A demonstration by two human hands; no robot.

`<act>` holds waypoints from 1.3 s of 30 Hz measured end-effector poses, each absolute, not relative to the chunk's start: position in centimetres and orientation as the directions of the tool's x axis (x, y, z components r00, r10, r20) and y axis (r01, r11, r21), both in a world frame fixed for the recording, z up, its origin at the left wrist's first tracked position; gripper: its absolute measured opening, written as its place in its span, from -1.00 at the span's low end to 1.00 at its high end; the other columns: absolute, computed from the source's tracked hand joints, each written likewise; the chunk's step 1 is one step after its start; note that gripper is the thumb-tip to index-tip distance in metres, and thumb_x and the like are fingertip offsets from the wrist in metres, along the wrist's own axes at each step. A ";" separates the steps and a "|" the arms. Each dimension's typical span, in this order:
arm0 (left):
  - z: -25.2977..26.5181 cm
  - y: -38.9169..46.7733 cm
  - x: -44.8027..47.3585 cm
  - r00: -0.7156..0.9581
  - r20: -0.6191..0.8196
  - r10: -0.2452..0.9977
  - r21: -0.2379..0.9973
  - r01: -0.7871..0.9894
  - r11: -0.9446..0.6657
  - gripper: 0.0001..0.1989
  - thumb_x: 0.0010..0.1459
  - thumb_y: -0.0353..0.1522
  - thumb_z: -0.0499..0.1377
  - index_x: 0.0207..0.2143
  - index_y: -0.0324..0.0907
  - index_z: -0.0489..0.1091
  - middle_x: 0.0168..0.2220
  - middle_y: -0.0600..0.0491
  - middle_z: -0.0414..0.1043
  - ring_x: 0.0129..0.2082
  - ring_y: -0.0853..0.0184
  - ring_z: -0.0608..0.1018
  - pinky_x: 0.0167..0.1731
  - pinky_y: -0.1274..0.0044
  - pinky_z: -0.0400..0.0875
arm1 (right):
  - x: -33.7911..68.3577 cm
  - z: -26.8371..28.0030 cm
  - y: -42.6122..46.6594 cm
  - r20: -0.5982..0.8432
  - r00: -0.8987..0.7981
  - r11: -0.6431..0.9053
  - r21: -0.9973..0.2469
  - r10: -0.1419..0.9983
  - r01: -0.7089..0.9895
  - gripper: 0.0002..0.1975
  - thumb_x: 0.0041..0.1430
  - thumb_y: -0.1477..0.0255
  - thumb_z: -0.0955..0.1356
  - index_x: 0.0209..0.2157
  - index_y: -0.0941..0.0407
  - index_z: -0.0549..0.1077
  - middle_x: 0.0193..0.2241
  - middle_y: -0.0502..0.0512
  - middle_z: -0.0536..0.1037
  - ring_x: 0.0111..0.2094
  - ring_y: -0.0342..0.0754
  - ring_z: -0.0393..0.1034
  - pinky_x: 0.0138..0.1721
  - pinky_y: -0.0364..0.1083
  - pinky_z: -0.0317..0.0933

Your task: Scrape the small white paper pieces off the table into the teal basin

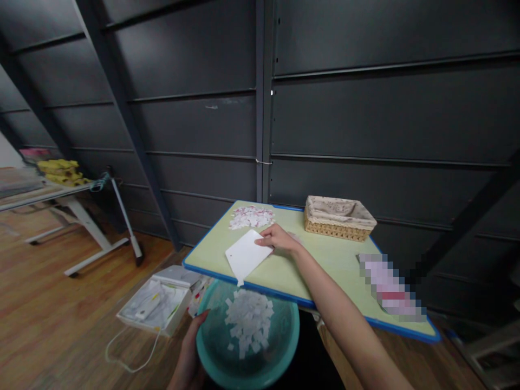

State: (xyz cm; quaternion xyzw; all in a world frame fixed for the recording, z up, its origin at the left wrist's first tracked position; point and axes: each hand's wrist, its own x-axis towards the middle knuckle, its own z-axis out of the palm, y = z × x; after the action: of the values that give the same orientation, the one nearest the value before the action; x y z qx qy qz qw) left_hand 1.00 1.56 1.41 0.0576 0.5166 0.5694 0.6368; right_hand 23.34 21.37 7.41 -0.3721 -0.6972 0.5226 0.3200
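Note:
My right hand (278, 238) grips a flat white card (247, 253) between thumb and fingers, over the pale green table (337, 276). One corner of the card reaches the blue front edge, where a small white paper scrap (240, 282) hangs. Under that edge sits a teal basin (284, 346), with many white paper pieces (249, 322) inside. My left hand (193, 336) is closed around the basin's left rim; most of its fingers are hidden. Behind the card lies a pile of white and pinkish paper bits (252, 216).
A cloth-lined wicker basket (337, 230) stands at the table's back right. Near the right edge lies a blurred-out pinkish item (390, 287). An open white box (150, 303) with a cable is on the floor at left, and another table (44, 195) stands beyond it.

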 end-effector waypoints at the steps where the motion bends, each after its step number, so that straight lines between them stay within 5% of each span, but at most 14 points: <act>1: 1.4 1.6 1.0 -0.174 -0.589 0.790 0.657 -0.671 0.342 -0.79 -0.02 -0.43 0.26 -0.26 -0.27 0.53 -0.59 -0.01 0.61 -0.40 0.06 0.67 -0.31 0.27 0.58 | 23.1 7.4 21.3 0.057 -0.537 0.168 -0.973 0.841 0.160 -0.65 -0.19 0.19 0.47 -0.62 0.20 0.42 -0.71 -0.08 0.31 -0.67 -0.23 0.13 -0.66 -0.22 0.00; 4: 1.4 1.7 1.0 -0.188 -0.574 0.797 0.668 -0.670 0.323 -0.85 -0.03 -0.45 0.26 -0.33 -0.26 0.53 -0.61 0.01 0.59 -0.43 0.08 0.67 -0.32 0.28 0.58 | 23.1 7.3 21.6 0.102 -0.470 0.164 -0.982 0.877 0.093 -0.64 -0.21 0.18 0.48 -0.60 0.20 0.43 -0.69 -0.07 0.32 -0.65 -0.21 0.16 -0.64 -0.21 0.03; 7: 1.3 1.6 1.0 -0.229 -0.578 0.783 0.682 -0.662 0.310 -0.94 -0.05 -0.46 0.26 -0.43 -0.22 0.50 -0.65 0.02 0.57 -0.48 0.10 0.66 -0.35 0.29 0.59 | 24.2 7.4 22.8 0.204 -0.103 0.214 -0.972 0.973 0.096 -0.64 -0.06 0.14 0.39 -0.47 0.20 0.48 -0.60 0.00 0.40 -0.60 -0.15 0.21 -0.60 -0.18 0.08; 9: 1.3 1.6 1.0 -0.251 -0.578 0.776 0.688 -0.662 0.297 -0.96 -0.07 -0.46 0.27 -0.51 -0.19 0.46 -0.69 0.07 0.54 -0.54 0.13 0.64 -0.36 0.31 0.59 | 25.4 7.8 23.4 0.313 0.199 0.261 -0.933 0.929 0.249 -0.61 0.09 0.16 0.29 -0.29 0.21 0.52 -0.46 0.10 0.51 -0.50 -0.07 0.31 -0.53 -0.16 0.13; 12: 1.4 1.5 0.9 -0.264 -0.578 0.772 0.695 -0.656 0.296 -0.90 -0.09 -0.49 0.28 -0.56 -0.16 0.42 -0.70 0.09 0.52 -0.55 0.15 0.64 -0.37 0.33 0.59 | 27.0 8.2 23.5 0.464 0.369 0.170 -0.777 0.805 0.606 -0.60 0.24 0.24 0.20 -0.14 0.18 0.53 -0.29 0.21 0.58 -0.31 0.01 0.39 -0.36 -0.14 0.15; 17: 1.4 1.3 0.9 -0.258 -0.579 0.774 0.700 -0.644 0.309 -0.89 -0.07 -0.45 0.30 -0.56 -0.15 0.41 -0.69 0.09 0.54 -0.47 0.11 0.66 -0.34 0.32 0.58 | 27.5 8.4 23.0 0.475 0.343 -0.026 -0.556 0.811 0.831 -0.60 0.35 0.29 0.15 -0.04 0.13 0.51 -0.23 0.24 0.61 -0.24 0.04 0.45 -0.26 -0.12 0.12; 24: 0.0 1.4 0.4 -0.224 -0.580 0.783 0.704 -0.621 0.345 -0.77 -0.02 -0.44 0.29 -0.24 -0.26 0.48 -0.61 0.04 0.60 -0.40 0.07 0.67 -0.27 0.28 0.56 | 26.7 8.0 23.1 0.447 0.277 -0.050 -0.455 0.851 0.889 -0.60 0.37 0.29 0.15 0.06 0.10 0.46 -0.18 0.22 0.61 -0.19 0.06 0.48 -0.20 -0.11 0.16; 31: 0.3 1.3 0.6 -0.196 -0.577 0.793 0.696 -0.626 0.352 -0.74 -0.05 -0.42 0.31 -0.23 -0.27 0.49 -0.62 0.05 0.59 -0.42 0.07 0.67 -0.29 0.27 0.57 | 26.4 8.0 22.8 0.439 0.237 -0.005 -0.467 0.866 0.884 -0.60 0.35 0.32 0.16 0.06 0.12 0.47 -0.15 0.24 0.61 -0.16 0.09 0.49 -0.17 -0.09 0.19; 39: 1.7 1.6 0.7 -0.297 -0.588 0.753 0.725 -0.607 0.327 -0.93 -0.05 -0.50 0.26 -0.52 -0.17 0.45 -0.65 0.07 0.57 -0.51 0.14 0.65 -0.33 0.31 0.58 | 26.6 8.2 23.2 0.415 0.091 0.197 -0.600 0.905 0.775 -0.65 0.26 0.32 0.23 -0.13 0.19 0.55 -0.27 0.21 0.62 -0.27 0.03 0.46 -0.29 -0.13 0.19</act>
State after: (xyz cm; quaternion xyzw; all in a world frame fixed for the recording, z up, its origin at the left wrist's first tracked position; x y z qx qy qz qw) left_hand 0.75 1.55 1.68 0.0649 0.5620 0.5766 0.5895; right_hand 26.56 23.21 8.21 -0.6280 -0.6690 0.0838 0.3886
